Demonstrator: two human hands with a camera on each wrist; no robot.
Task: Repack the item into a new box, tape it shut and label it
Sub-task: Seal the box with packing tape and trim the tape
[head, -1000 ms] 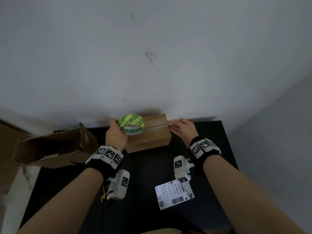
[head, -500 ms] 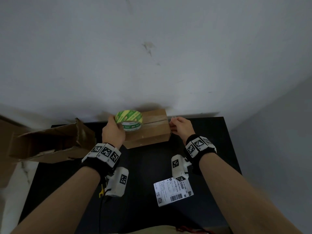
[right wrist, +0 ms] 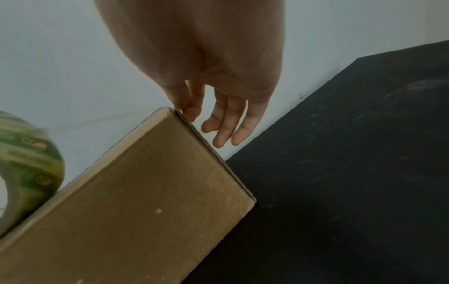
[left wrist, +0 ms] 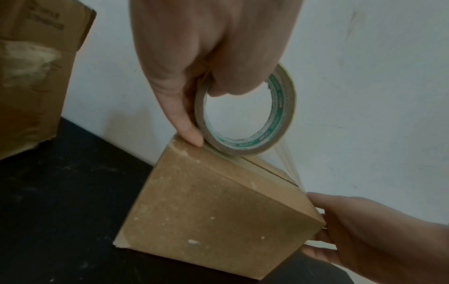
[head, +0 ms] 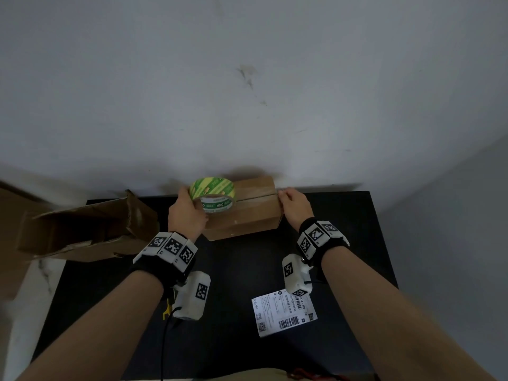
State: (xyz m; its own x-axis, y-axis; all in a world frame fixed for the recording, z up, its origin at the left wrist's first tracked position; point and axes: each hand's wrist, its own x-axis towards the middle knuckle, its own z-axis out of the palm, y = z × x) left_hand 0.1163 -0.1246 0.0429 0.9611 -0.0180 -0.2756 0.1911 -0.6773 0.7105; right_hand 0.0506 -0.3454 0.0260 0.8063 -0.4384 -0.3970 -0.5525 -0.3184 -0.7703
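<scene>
Left hand [head: 187,215] still grips tape roll [head: 213,196] atop box [head: 247,218]; right hand [head: 294,207] unmoved.

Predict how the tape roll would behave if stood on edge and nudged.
Round ring: the tape roll would probably roll. Wide hollow core: likely light. Its strip stuck to the cardboard box may tether it.

The box [head: 247,215] in front of you is plain brown cardboard, matt, flecked with pale scuffs. Your tape roll [head: 213,189] has a glossy green-and-yellow printed face on a brown card core, and its drawn-off strip [left wrist: 289,167] is clear, shiny film. The table [head: 247,270] is matt black and scuffed. The torn box [head: 82,232] shows raw ripped cardboard. The shipping label [head: 284,312] is smooth white paper.
</scene>
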